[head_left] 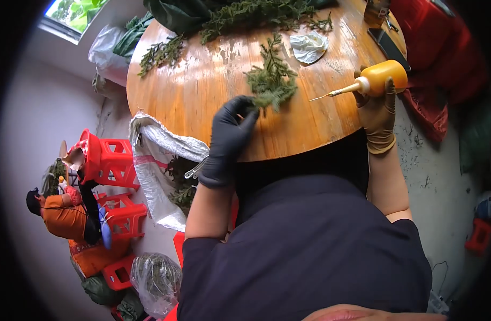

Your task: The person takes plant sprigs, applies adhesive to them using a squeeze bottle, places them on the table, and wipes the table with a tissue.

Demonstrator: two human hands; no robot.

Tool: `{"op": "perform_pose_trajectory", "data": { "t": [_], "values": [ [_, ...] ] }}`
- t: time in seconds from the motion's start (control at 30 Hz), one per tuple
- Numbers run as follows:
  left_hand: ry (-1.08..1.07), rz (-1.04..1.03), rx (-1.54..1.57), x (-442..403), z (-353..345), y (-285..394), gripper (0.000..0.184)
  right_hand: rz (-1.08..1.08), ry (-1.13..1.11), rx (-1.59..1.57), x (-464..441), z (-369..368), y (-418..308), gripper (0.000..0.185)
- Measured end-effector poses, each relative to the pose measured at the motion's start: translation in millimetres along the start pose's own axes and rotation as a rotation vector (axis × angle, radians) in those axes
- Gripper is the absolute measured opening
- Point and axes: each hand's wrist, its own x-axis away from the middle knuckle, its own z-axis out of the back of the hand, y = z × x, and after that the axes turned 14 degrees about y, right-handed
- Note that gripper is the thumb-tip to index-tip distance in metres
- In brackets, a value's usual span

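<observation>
My left hand, in a black glove, has its thumb and fingertips pinched at the near end of a green artificial pine sprig lying over the wooden table. Part of the sprig is slightly blurred. In a brown glove, my right hand is wrapped round a yellow squeeze bottle with a long thin nozzle. The bottle lies nearly level above the table's right side, its tip pointing left, apart from the sprig.
More pine sprigs lie along the far side of the round table. A crumpled white wrapper and a phone are on the right. A white sack hangs at the left edge. Another person sits near red stools.
</observation>
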Motion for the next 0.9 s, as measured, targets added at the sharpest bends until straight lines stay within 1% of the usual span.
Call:
{"op": "perform_pose_trajectory", "data": {
  "t": [0.03,0.07,0.13,0.17,0.2,0.27,0.33,0.37,0.4,0.47,0.53,0.57,0.6,0.67,0.7,0.73,0.8,0.83,0.9],
  "values": [
    [0.093,0.024,0.193,-22,6,-10,0.020,-0.002,-0.006,0.007,0,0,0,0.048],
    [0.215,-0.039,0.248,-42,18,-12,0.019,-0.002,-0.018,-0.004,1,0,0,0.048],
    [0.379,0.004,0.271,-66,47,10,0.019,0.004,-0.046,-0.018,-2,-1,0,0.048],
    [0.370,-0.011,0.243,-70,61,24,0.020,-0.005,-0.048,-0.032,-3,1,0,0.048],
    [0.366,-0.026,0.351,-73,67,31,0.022,-0.016,-0.044,-0.046,-2,2,0,0.048],
    [0.193,-0.049,0.346,-74,79,42,0.024,-0.021,-0.028,-0.048,-2,2,-1,0.048],
    [0.097,-0.033,0.370,-61,71,52,0.025,-0.012,-0.020,-0.039,-2,3,0,0.048],
    [0.027,-0.019,0.332,-55,65,53,0.024,-0.016,-0.020,-0.045,-2,3,1,0.048],
    [-0.029,0.028,0.364,-44,57,50,0.024,-0.016,-0.008,-0.046,-1,3,1,0.048],
    [-0.231,-0.068,0.024,-25,47,30,0.024,-0.009,0.004,-0.048,-1,2,0,0.048],
    [-0.453,-0.177,-0.131,-1,31,33,0.025,-0.018,-0.016,-0.052,0,1,0,0.048],
    [-0.453,-0.116,-0.234,10,24,34,0.025,-0.016,-0.008,-0.047,1,1,-1,0.048],
    [-0.459,-0.110,-0.229,19,19,32,0.025,-0.019,-0.014,-0.047,2,-1,-1,0.048],
    [-0.270,-0.219,-0.323,31,14,26,0.031,-0.028,-0.016,-0.044,1,0,-2,0.048],
    [-0.280,-0.195,-0.323,34,15,36,0.041,-0.027,-0.014,-0.045,1,1,-1,0.048],
    [-0.281,-0.190,-0.322,37,16,38,0.041,-0.025,-0.012,-0.048,1,2,-1,0.049],
    [-0.221,-0.183,-0.289,40,18,40,0.048,-0.031,-0.017,-0.050,0,2,-1,0.049],
    [-0.222,-0.180,-0.288,41,19,42,0.048,-0.034,-0.023,-0.054,1,1,-1,0.049],
    [-0.153,-0.171,-0.208,44,21,44,0.049,-0.036,-0.025,-0.056,1,2,-1,0.049]
  ]
}}
